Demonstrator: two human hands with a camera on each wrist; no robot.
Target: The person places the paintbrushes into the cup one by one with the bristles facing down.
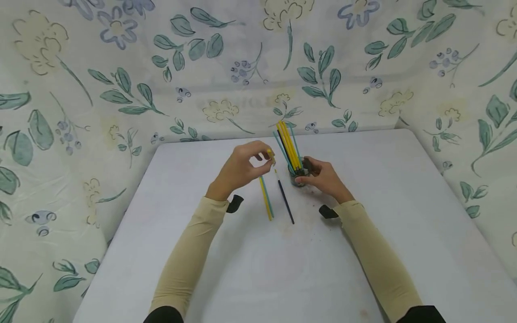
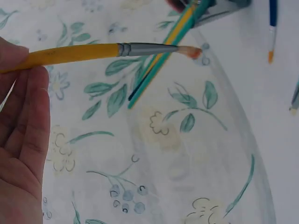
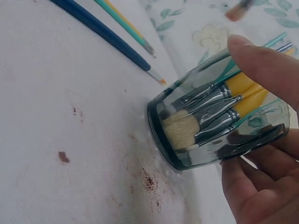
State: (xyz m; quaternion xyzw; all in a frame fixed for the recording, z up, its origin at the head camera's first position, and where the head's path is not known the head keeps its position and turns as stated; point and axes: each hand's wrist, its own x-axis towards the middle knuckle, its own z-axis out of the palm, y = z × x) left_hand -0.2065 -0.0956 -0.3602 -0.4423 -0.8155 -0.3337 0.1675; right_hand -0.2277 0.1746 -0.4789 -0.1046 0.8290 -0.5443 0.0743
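My left hand (image 1: 247,165) pinches a yellow paintbrush (image 2: 84,52) by its handle, close to the left of a glass. In the left wrist view the brush lies level, its bristles orange-stained and pointing away from the fingers. My right hand (image 1: 326,178) grips the clear, greenish glass (image 3: 155,123) around its side, thumb across the near wall. Inside it, several paintbrushes (image 1: 289,146) with yellow, teal and dark handles stand bristles down, handles sticking out above the rim.
On the white table (image 1: 323,269), a dark blue paintbrush (image 1: 286,202) lies just left of the glass. Beside it lie a yellow brush (image 1: 265,199) and a teal one, close together. Reddish-brown specks (image 3: 148,179) mark the cloth near the glass. A floral-patterned sheet (image 1: 242,45) rises behind the table.
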